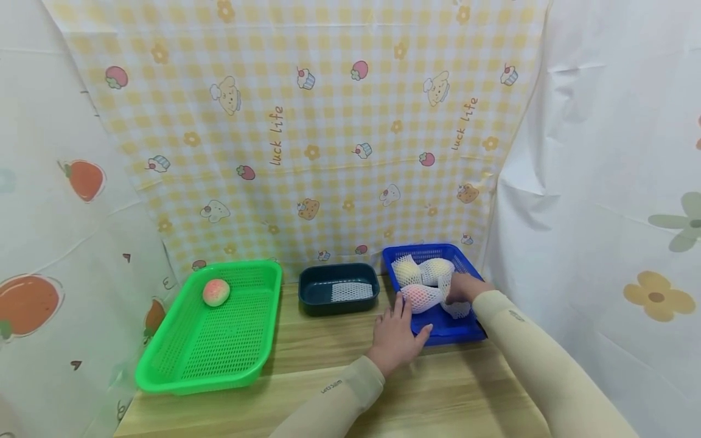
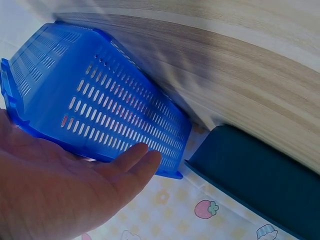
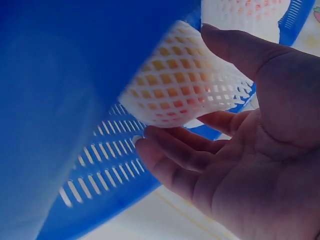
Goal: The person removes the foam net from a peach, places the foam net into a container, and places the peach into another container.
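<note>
My right hand [image 1: 464, 288] reaches into the blue basket [image 1: 446, 333] from the right. In the right wrist view, its thumb and curled fingers hold a yellow-and-red fruit in a white foam net [image 3: 172, 82]. At the basket's near left corner, my left hand [image 1: 395, 337] rests on the rim with fingers extended. Close to its fingertips lies a pinkish peach in a foam net [image 1: 420, 298]. Behind that, two pale yellow fruits in foam nets, one on the left [image 1: 406, 271] and one on the right [image 1: 436, 271], lie in the basket.
A dark green tray [image 1: 313, 298] with a flattened foam net [image 1: 352, 291] in it stands left of the blue basket. Farther left is a bright green basket [image 1: 210, 384] holding one bare peach [image 1: 216, 292]. A patterned cloth [image 1: 339, 182] hangs behind the wooden table [image 1: 306, 347].
</note>
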`<state>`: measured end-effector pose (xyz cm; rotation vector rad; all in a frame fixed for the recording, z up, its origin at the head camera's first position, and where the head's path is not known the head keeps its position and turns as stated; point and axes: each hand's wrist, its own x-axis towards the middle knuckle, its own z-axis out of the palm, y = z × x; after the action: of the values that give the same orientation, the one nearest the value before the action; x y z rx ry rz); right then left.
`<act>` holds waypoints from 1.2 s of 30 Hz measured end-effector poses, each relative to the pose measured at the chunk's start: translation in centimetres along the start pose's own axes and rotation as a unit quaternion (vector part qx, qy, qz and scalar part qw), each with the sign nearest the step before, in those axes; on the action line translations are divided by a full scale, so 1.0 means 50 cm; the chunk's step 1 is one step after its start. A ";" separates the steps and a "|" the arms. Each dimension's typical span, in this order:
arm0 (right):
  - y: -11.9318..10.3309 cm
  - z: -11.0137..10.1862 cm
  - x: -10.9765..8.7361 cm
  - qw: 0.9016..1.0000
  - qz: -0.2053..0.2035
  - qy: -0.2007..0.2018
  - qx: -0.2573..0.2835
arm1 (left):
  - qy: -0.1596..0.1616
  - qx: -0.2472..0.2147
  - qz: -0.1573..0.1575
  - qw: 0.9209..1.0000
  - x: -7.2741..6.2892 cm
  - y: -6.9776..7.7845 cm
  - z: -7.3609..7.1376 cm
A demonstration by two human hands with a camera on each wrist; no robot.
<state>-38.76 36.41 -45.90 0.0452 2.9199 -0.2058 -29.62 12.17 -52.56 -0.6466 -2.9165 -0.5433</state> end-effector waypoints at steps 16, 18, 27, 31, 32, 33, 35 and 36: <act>-0.016 -0.011 0.013 0.999 0.030 -0.033 0.015 | -0.011 -0.008 -0.004 1.000 0.001 -0.009 0.000; -0.017 -0.010 0.013 0.999 0.027 -0.035 0.011 | -0.012 -0.008 -0.003 1.000 -0.001 -0.008 -0.001; -0.023 -0.013 0.016 0.998 0.048 -0.046 0.004 | -0.021 -0.004 -0.006 1.000 -0.003 -0.002 -0.005; -0.022 -0.012 0.028 0.996 0.066 -0.061 0.008 | -0.022 -0.009 -0.004 1.000 -0.002 -0.002 -0.005; -0.021 -0.011 0.030 0.996 0.067 -0.063 0.005 | -0.022 -0.011 -0.004 1.000 -0.001 -0.002 -0.005; -0.020 -0.010 0.032 0.996 0.067 -0.064 0.004 | -0.023 -0.013 -0.004 1.000 0.000 -0.002 -0.004; -0.017 -0.008 0.038 0.996 0.067 -0.065 0.000 | -0.024 -0.015 -0.004 1.000 0.000 -0.003 -0.003; -0.017 -0.007 0.040 0.996 0.067 -0.065 -0.003 | -0.025 -0.015 -0.005 1.000 0.000 -0.004 -0.002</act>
<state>-40.81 35.67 -45.86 0.2176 2.7754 -0.1723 -29.69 11.99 -52.53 -0.6587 -2.9646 -0.5823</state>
